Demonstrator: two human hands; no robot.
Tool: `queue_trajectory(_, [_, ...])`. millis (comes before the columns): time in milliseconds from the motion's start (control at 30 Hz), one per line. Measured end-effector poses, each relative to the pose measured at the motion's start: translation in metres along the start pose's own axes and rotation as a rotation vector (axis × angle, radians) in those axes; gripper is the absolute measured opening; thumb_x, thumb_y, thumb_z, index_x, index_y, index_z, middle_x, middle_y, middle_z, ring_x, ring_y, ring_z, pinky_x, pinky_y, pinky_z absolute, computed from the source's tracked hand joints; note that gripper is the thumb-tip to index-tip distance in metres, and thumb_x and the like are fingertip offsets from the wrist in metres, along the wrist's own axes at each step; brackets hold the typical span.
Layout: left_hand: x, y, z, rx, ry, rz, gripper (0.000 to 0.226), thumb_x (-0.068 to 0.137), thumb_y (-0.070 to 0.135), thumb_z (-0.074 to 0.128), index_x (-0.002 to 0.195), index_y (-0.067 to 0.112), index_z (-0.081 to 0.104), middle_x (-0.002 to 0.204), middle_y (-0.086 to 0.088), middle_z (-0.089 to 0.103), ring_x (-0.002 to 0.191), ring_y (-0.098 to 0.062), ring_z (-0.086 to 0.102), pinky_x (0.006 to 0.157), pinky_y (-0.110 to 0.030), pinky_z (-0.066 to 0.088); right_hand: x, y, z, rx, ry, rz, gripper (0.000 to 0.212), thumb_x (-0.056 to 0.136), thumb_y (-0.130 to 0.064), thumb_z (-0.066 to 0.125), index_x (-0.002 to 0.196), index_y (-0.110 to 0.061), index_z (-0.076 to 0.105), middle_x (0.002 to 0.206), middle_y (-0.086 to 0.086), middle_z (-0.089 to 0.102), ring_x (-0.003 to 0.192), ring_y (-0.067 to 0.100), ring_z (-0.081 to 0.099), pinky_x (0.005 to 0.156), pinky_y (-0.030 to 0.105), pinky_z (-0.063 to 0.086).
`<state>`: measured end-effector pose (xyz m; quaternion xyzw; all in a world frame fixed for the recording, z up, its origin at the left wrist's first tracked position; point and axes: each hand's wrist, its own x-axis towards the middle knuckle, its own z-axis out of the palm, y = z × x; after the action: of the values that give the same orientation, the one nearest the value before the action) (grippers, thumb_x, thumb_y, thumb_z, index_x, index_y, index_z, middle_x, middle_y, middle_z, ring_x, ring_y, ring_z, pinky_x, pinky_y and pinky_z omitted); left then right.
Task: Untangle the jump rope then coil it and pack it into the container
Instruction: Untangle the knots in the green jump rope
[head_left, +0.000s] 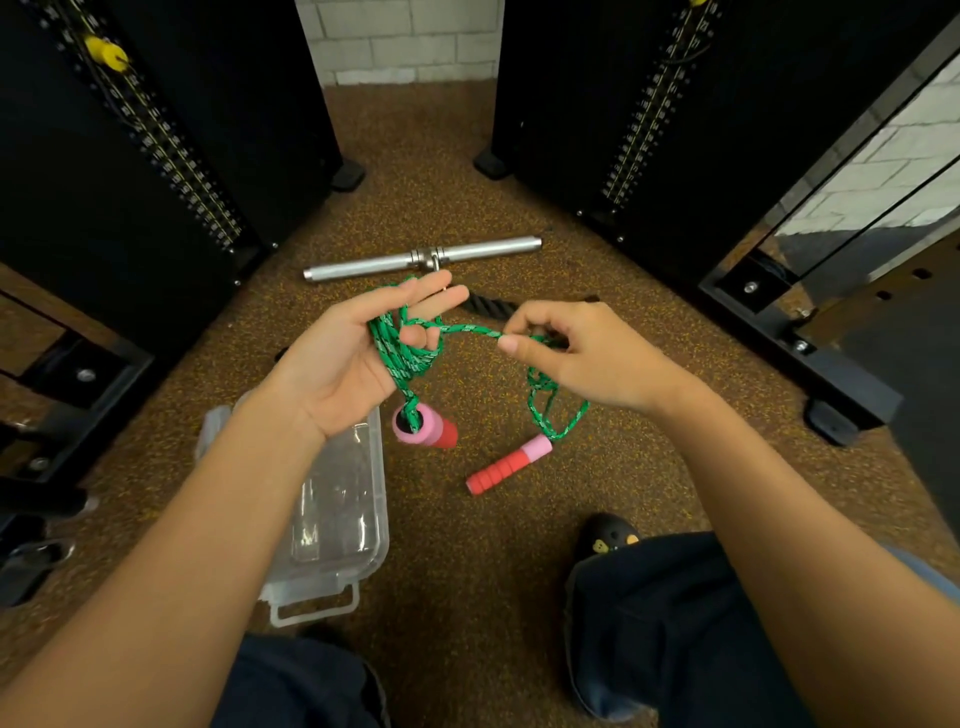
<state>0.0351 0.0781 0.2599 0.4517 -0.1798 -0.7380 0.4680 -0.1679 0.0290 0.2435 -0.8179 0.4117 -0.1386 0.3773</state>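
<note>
A green jump rope (470, 329) is wound in several loops around the fingers of my left hand (358, 348), which is palm up above the floor. One pink and red handle (423, 426) hangs from those loops. My right hand (576, 353) pinches the rope a short way to the right, and the rope drops from it in a loose loop to the second pink and red handle (506, 466) lying on the floor. A clear plastic container (337, 514) lies open on the floor under my left forearm.
A steel cable-machine bar (423, 258) and a black rope attachment (485, 303) lie on the speckled rubber floor beyond my hands. Black weight-stack machines (156, 156) stand left and right. My knees and a dark shoe (610, 535) are at the bottom.
</note>
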Motion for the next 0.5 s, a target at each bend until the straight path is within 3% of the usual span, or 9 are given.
queue_trajectory(67, [0.002,-0.001,-0.002,0.221,0.07,0.025,0.04,0.078,0.026,0.056,0.116,0.014,0.061,0.118,-0.001,0.067,0.048,-0.001,0.045,0.065,-0.014,0.049,0.0,-0.001,0.001,-0.018,0.016,-0.049,0.011,0.091,-0.03,0.056,0.09,-0.021,0.063,0.072,0.001,0.062,0.063,0.01,0.052,0.061,0.022,0.04])
queue_trajectory(133, [0.002,-0.004,-0.002,0.553,0.107,0.031,0.04,0.079,0.034,0.057,0.116,0.018,0.061,0.115,0.005,0.068,0.05,0.0,0.045,0.086,-0.022,0.045,0.001,-0.004,-0.001,0.002,0.088,-0.117,0.01,0.091,-0.026,0.058,0.093,-0.018,0.064,0.071,-0.007,0.06,0.063,0.003,0.052,0.058,0.012,0.035])
queue_trajectory(200, [0.0,-0.008,0.002,0.71,0.042,-0.012,0.04,0.083,0.041,0.051,0.111,0.015,0.064,0.1,0.006,0.072,0.048,-0.001,0.044,0.083,-0.025,0.042,0.003,-0.006,-0.005,0.016,0.184,-0.17,0.012,0.09,-0.023,0.058,0.096,-0.015,0.065,0.08,-0.007,0.063,0.073,0.004,0.056,0.063,0.014,0.04])
queue_trajectory(300, [-0.005,-0.013,0.014,0.697,-0.11,-0.102,0.046,0.082,0.048,0.043,0.09,0.009,0.066,0.062,0.003,0.061,0.043,-0.004,0.039,0.064,-0.017,0.044,0.005,-0.007,-0.004,0.065,0.272,-0.198,0.015,0.089,-0.022,0.059,0.097,-0.013,0.067,0.09,-0.004,0.066,0.084,0.014,0.062,0.076,0.032,0.049])
queue_trajectory(367, [-0.008,-0.015,0.019,0.623,-0.211,-0.136,0.047,0.08,0.051,0.039,0.074,0.011,0.064,0.048,0.005,0.049,0.042,-0.007,0.034,0.065,-0.017,0.047,0.006,-0.007,0.0,0.092,0.285,-0.186,0.016,0.089,-0.023,0.058,0.097,-0.013,0.067,0.091,-0.003,0.068,0.085,0.018,0.064,0.077,0.038,0.05])
queue_trajectory(433, [-0.011,-0.016,0.022,0.476,-0.288,-0.131,0.043,0.08,0.049,0.041,0.063,0.015,0.061,0.043,0.007,0.041,0.038,-0.006,0.031,0.064,-0.016,0.049,0.006,-0.006,0.006,0.093,0.276,-0.15,0.017,0.09,-0.027,0.057,0.095,-0.014,0.066,0.088,0.0,0.068,0.083,0.019,0.063,0.076,0.037,0.049])
queue_trajectory(500, [-0.012,-0.017,0.024,0.273,-0.334,-0.098,0.034,0.08,0.04,0.047,0.059,0.017,0.06,0.043,0.008,0.039,0.032,-0.001,0.031,0.061,-0.016,0.049,0.006,-0.003,0.011,0.103,0.235,-0.11,0.018,0.092,-0.028,0.054,0.091,-0.013,0.065,0.079,-0.001,0.066,0.074,0.013,0.06,0.07,0.027,0.047])
